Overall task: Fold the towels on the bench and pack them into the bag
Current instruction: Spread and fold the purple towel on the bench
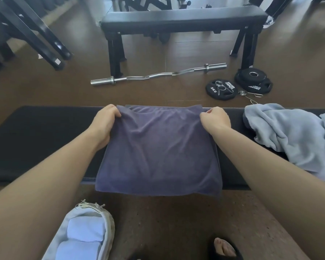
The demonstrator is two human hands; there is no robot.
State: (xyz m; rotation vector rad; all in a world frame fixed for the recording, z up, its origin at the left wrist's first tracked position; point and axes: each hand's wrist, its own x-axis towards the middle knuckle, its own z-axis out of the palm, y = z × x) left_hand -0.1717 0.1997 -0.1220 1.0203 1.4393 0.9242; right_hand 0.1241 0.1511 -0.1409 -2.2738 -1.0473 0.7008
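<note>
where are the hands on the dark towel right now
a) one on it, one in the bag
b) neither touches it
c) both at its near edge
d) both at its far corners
d: the left hand and the right hand each pinch a far corner of the dark towel on the bench.

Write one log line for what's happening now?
left hand: grips purple towel | right hand: grips it | bench
</note>
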